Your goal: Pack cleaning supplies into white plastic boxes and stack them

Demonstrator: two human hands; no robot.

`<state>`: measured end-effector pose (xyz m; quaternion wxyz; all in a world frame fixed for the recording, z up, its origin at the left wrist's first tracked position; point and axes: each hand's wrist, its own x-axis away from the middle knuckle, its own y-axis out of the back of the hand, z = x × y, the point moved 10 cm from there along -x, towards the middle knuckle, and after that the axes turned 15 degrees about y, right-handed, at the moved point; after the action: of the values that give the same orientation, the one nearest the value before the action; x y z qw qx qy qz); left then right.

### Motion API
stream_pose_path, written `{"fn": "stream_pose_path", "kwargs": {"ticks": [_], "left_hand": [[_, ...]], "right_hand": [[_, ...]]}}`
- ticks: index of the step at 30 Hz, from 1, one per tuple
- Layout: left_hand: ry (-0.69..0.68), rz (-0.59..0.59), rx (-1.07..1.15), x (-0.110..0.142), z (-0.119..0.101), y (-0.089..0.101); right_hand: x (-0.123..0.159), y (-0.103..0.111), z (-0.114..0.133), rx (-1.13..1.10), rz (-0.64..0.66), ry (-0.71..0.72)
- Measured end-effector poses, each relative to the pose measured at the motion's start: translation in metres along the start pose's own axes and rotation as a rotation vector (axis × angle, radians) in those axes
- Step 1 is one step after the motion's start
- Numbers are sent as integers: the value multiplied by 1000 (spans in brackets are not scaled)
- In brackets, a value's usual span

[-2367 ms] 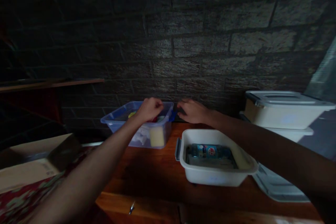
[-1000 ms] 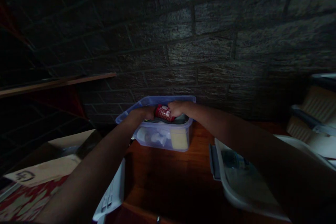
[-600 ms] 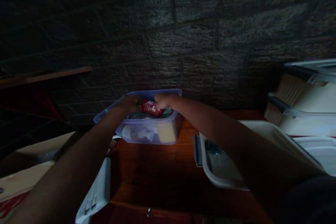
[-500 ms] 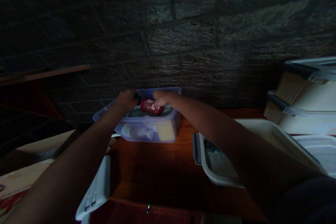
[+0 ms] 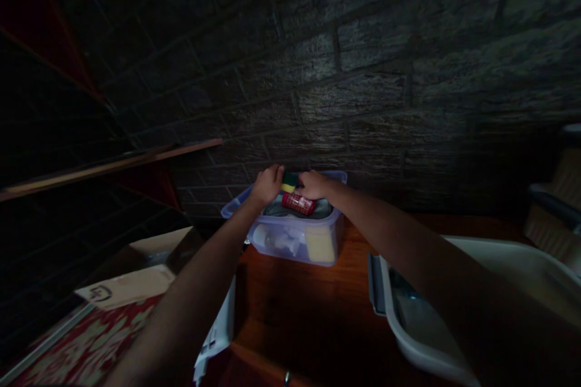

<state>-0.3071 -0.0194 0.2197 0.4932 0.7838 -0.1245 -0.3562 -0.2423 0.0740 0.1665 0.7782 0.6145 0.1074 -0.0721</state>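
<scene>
A clear plastic bin (image 5: pixel 281 253) stands against the wall, packed with things. At its left rim my left hand (image 5: pixel 269 184) is closed on a green and yellow sponge (image 5: pixel 289 181), held over the bin. My right hand (image 5: pixel 314 184) reaches in from the right, its fingers curled close to the sponge's right end; what they grip is hidden. Just below the hands, a red patterned cylinder (image 5: pixel 298 202) lies on grey cloth (image 5: pixel 323 210). Through the bin's front wall show a pale yellow block (image 5: pixel 320 244) and some white items (image 5: pixel 284 242).
A large white tub (image 5: pixel 403 335) with a grey handle stands on the wooden tabletop (image 5: pixel 290 308) at right. Stacked bins (image 5: pixel 556 211) sit at the far right. An open cardboard box (image 5: pixel 131 284) and a wooden shelf (image 5: pixel 118 169) are at left. A dark block wall (image 5: pixel 318 103) rises behind.
The view has swung left, so the bin appears further right. My right hand has come off the red cylinder and moved up beside the sponge, which now shows clearly at my left hand.
</scene>
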Motion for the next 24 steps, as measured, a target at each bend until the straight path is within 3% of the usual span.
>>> {"fn": "stream_pose_path", "kwargs": {"ticks": [6,10,13,17,21,24], "left_hand": [[78,-9,121,1,4,12],[129,31,296,2,8,24],[111,105,464,4,-9,30],[-30,201,747,28,-76,40],[-176,395,989,73,-165,35],[-283,477,1137,102,-217,32]], "right_hand": [[12,40,8,39,-175,-57],[31,83,5,39,-277,-60],[55,120,-6,21,-335,-65],[105,155,-17,-61,-402,-83],[163,167,-13,-342,-489,-48],[206,173,-2,-371,-499,-19]]}}
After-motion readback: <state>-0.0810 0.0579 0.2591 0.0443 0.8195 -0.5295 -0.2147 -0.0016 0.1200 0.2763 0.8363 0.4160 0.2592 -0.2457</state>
